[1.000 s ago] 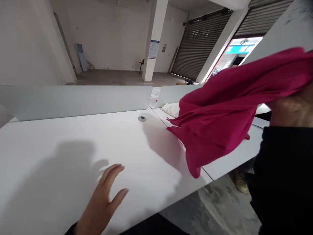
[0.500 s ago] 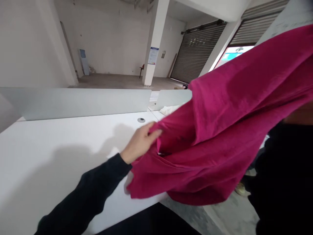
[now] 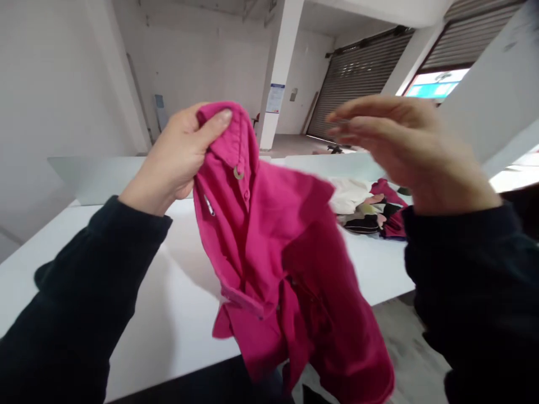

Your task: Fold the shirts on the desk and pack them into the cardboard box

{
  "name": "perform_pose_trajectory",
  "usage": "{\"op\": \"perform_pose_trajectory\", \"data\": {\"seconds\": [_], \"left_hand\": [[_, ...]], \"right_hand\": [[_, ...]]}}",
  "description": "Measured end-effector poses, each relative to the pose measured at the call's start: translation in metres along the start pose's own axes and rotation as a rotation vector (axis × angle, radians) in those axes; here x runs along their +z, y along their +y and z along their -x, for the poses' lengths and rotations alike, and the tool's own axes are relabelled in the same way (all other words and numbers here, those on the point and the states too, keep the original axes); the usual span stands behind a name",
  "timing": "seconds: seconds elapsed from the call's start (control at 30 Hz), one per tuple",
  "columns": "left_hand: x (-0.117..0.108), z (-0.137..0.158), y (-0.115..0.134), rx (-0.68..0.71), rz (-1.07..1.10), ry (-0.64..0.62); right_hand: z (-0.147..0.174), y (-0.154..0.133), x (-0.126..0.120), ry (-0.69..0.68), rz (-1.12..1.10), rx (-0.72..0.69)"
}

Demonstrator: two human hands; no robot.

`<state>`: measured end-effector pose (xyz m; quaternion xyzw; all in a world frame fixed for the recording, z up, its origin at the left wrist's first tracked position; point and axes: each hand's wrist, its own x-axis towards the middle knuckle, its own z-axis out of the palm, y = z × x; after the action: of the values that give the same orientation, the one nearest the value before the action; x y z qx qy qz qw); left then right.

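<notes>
Pink shirt (image 3: pixel 278 252) pinched at collar by left hand (image 3: pixel 177 154); right hand (image 3: pixel 404 148) free.

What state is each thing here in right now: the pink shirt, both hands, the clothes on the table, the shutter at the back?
pink shirt: hanging in the air, pinched at the collar, top button undone.
left hand: shut on the collar.
right hand: open, blurred, holding nothing.
pile of clothes: lying crumpled on the white table.
roller shutter: down.
</notes>
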<state>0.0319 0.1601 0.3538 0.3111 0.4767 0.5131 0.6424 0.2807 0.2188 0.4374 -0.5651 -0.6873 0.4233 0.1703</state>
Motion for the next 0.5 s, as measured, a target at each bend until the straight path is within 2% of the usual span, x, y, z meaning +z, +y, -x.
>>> {"op": "perform_pose_trajectory", "data": {"seconds": [0.07, 0.17, 0.23, 0.33, 0.4, 0.5], "left_hand": [[0.009, -0.001, 0.005, 0.012, -0.092, -0.099], [0.014, 0.001, 0.012, 0.027, -0.171, -0.246], [0.013, 0.003, 0.016, 0.012, -0.135, -0.276], [0.008, 0.010, 0.015, -0.056, 0.008, -0.267], [0.006, 0.017, 0.005, -0.125, 0.105, -0.298], [0.004, 0.036, -0.025, -0.258, 0.186, -0.387]], "right_hand": [[-0.002, -0.012, 0.026, -0.200, -0.086, -0.032], [-0.011, -0.016, 0.060, -0.541, -0.209, -0.052], [-0.017, -0.012, 0.071, -0.640, -0.258, -0.040], [-0.023, -0.010, 0.071, -0.576, -0.315, -0.006], [-0.027, -0.013, 0.066, -0.445, -0.352, 0.019], [-0.037, -0.015, 0.060, -0.230, -0.381, 0.110]]}}
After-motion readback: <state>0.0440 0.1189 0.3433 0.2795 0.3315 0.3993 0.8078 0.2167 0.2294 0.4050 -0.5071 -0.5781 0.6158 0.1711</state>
